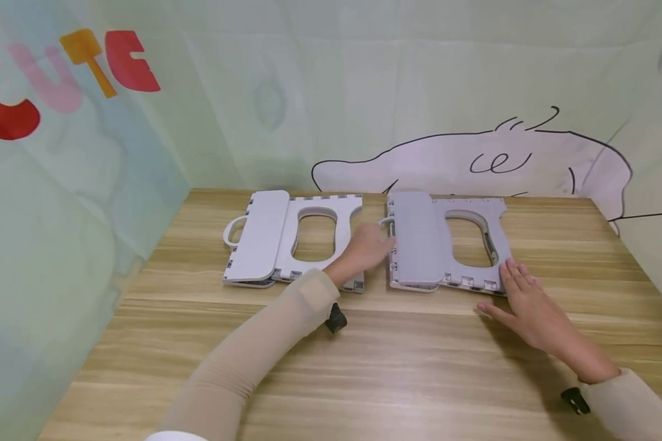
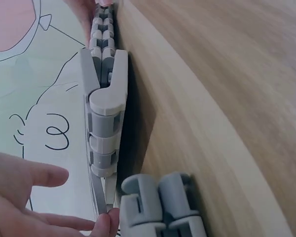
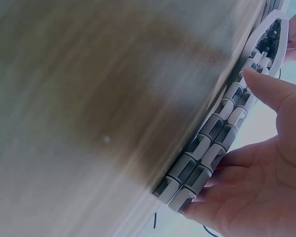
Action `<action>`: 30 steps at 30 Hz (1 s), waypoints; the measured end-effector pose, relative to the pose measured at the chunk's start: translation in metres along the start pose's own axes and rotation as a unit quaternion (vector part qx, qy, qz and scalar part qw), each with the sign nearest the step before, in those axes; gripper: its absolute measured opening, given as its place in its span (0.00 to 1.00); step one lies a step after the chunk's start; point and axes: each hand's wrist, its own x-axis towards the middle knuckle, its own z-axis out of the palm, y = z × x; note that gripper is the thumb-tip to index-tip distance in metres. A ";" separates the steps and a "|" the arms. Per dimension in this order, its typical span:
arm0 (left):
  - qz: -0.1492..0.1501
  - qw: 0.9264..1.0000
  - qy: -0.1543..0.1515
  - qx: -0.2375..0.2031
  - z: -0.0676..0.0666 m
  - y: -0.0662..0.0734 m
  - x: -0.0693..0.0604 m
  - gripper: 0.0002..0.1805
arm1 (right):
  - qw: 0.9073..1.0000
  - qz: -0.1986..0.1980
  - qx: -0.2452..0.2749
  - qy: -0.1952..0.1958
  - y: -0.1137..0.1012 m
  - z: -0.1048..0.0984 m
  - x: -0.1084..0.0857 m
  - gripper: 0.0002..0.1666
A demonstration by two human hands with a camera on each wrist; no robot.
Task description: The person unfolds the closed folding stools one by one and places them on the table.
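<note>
Two folded step stools lie flat, side by side. The right one (image 1: 419,239) is greyish, with an oval opening in its folded leg. My left hand (image 1: 368,246) is at its left end, fingers curled at the thin loop handle (image 2: 109,190); the left wrist view shows fingertips on that handle and the thumb standing apart. My right hand (image 1: 535,315) rests straight fingers against the stool's lower right corner, thumb spread away. The right wrist view shows those fingers along the hinged edge (image 3: 212,138). The left stool (image 1: 262,236) lies partly behind my left wrist.
A wood-grain table (image 1: 397,367) carries both stools. Behind it hangs a pale printed cloth (image 1: 243,92) with a cartoon outline and coloured letters. Small black clips (image 1: 336,318) sit at my wrists.
</note>
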 end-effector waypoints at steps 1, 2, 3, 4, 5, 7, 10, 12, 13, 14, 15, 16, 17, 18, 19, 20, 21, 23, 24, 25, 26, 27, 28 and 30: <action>-0.009 1.000 0.003 -0.008 0.000 0.000 0.000 0.17 | 1.000 -0.001 0.000 0.000 0.000 0.000 0.000 0.58; -0.018 1.000 0.005 -0.017 -0.001 0.001 0.000 0.16 | 1.000 -0.002 -0.001 0.001 0.000 0.000 0.000 0.58; -0.025 0.999 0.007 -0.023 -0.001 0.001 0.001 0.15 | 1.000 -0.002 -0.002 0.001 0.000 0.000 0.000 0.59; -0.031 0.999 0.008 -0.029 -0.002 0.001 0.001 0.14 | 1.000 -0.002 -0.003 0.000 0.000 0.000 0.000 0.59; -0.038 0.999 0.008 -0.034 -0.002 0.002 0.001 0.14 | 1.000 -0.002 -0.004 0.000 0.000 0.000 0.000 0.59; -0.048 0.998 0.011 -0.047 -0.003 0.003 0.001 0.13 | 1.000 -0.001 -0.006 -0.001 0.000 0.000 0.000 0.59; -0.046 0.997 0.020 -0.059 -0.004 0.005 0.001 0.12 | 1.000 0.000 -0.006 -0.003 0.000 0.000 0.000 0.59; -0.037 0.997 0.029 -0.067 -0.004 0.007 0.001 0.12 | 1.000 0.001 -0.004 -0.004 0.000 0.000 0.000 0.59; -0.031 0.997 0.033 -0.069 -0.005 0.007 0.001 0.12 | 1.000 0.001 -0.002 -0.004 0.000 0.000 0.000 0.59; -0.025 0.996 0.036 -0.071 -0.005 0.007 0.001 0.13 | 1.000 0.001 -0.001 -0.005 0.000 0.000 0.000 0.60; -0.022 0.996 0.038 -0.075 -0.005 0.008 0.001 0.14 | 1.000 0.001 0.000 -0.005 0.001 0.000 0.000 0.60; -0.022 0.996 0.041 -0.077 -0.006 0.009 0.001 0.14 | 1.000 0.001 0.001 -0.006 0.001 0.000 0.000 0.60; -0.025 0.995 0.042 -0.082 -0.006 0.010 0.000 0.14 | 1.000 0.002 0.003 -0.006 0.001 -0.001 0.000 0.60; -0.028 0.995 0.045 -0.085 -0.007 0.011 0.000 0.14 | 1.000 0.002 0.004 -0.006 0.001 -0.001 0.000 0.60; -0.030 0.994 0.047 -0.089 -0.007 0.012 0.000 0.14 | 1.000 0.002 0.006 -0.006 0.001 -0.001 0.000 0.60; -0.033 0.994 0.047 -0.094 -0.008 0.014 0.000 0.13 | 1.000 0.003 0.007 -0.006 0.001 -0.001 0.000 0.60; -0.035 0.993 0.048 -0.098 -0.008 0.015 -0.001 0.13 | 1.000 0.003 0.009 -0.006 0.002 -0.001 0.000 0.60; -0.033 0.993 0.052 -0.100 -0.010 0.018 -0.001 0.13 | 1.000 0.003 0.012 -0.006 0.001 -0.001 0.000 0.60; -0.029 0.993 0.053 -0.100 -0.011 0.019 -0.002 0.13 | 1.000 0.003 0.014 -0.007 0.002 -0.001 0.000 0.60; -0.027 0.993 0.053 -0.102 -0.011 0.020 -0.002 0.12 | 1.000 0.004 0.016 -0.007 0.002 -0.002 0.000 0.60; -0.024 0.993 0.053 -0.104 -0.012 0.021 -0.002 0.13 | 1.000 0.004 0.018 -0.006 0.002 -0.002 0.000 0.59; -0.021 0.993 0.054 -0.104 -0.013 0.022 -0.002 0.13 | 1.000 0.004 0.020 -0.005 0.002 -0.002 0.000 0.59; -0.018 0.993 0.055 -0.104 -0.014 0.024 -0.002 0.14 | 1.000 0.004 0.021 -0.004 0.002 -0.003 0.000 0.59; -0.017 0.992 0.059 -0.113 -0.015 0.026 -0.002 0.15 | 1.000 0.004 0.024 0.001 0.002 -0.004 -0.001 0.59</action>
